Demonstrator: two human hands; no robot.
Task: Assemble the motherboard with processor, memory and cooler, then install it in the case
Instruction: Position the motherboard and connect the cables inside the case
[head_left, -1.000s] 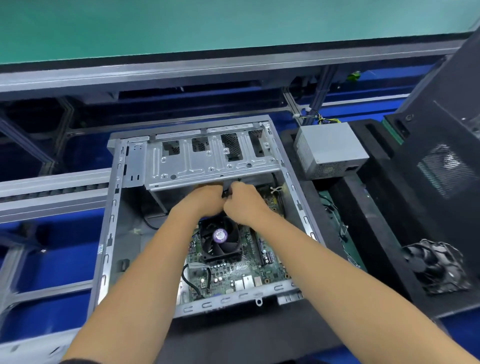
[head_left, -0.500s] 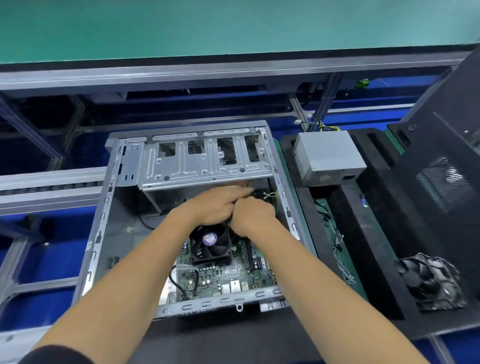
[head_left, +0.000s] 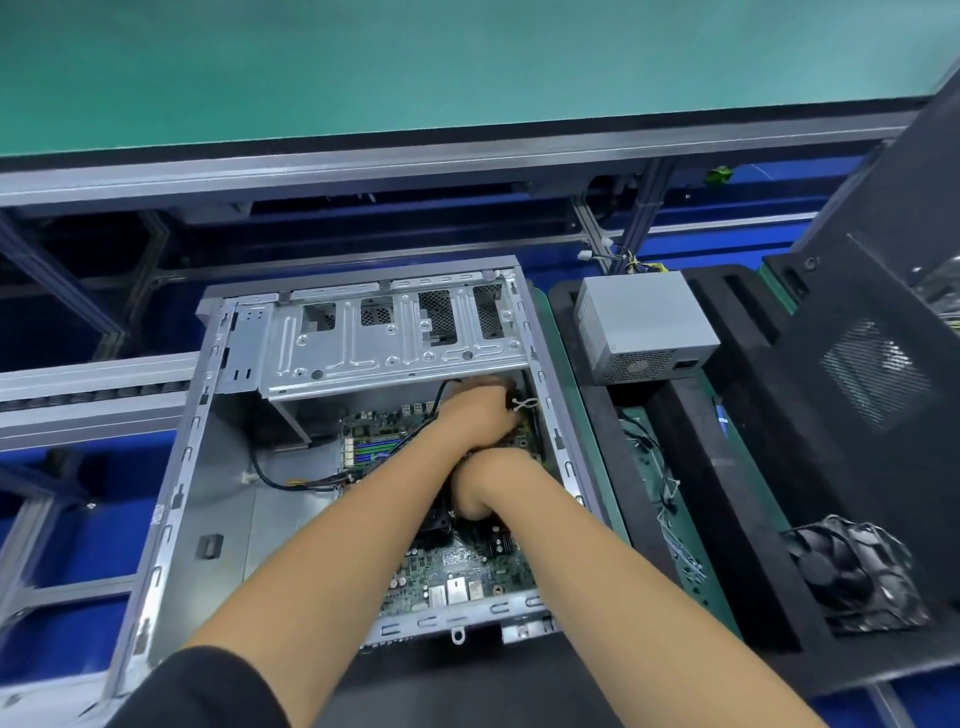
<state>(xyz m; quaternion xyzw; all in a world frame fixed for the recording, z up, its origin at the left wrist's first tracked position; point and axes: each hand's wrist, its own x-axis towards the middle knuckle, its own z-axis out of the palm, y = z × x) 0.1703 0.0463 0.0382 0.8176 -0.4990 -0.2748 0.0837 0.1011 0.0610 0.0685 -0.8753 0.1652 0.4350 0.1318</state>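
Note:
The open grey case (head_left: 176, 467) lies flat with the green motherboard (head_left: 457, 566) inside it. My arms hide most of the black cooler (head_left: 435, 519). Memory sticks (head_left: 379, 447) show on the board's far part. My left hand (head_left: 478, 410) reaches to the case's far right corner under the drive cage (head_left: 384, 338), and its fingers curl round a black cable (head_left: 291, 480) end there. My right hand (head_left: 480, 486) is bent down over the board beside the cooler, its fingers hidden beneath it.
A grey power supply (head_left: 644, 322) sits on black foam (head_left: 691, 415) right of the case. A spare black fan (head_left: 852, 571) lies at the lower right. A black side panel (head_left: 883, 364) leans at the far right. Conveyor rails run behind and to the left.
Both hands have shifted right. The left hand has reached further toward the far right corner, and the right hand has dropped lower beside the cooler. The view has moved too.

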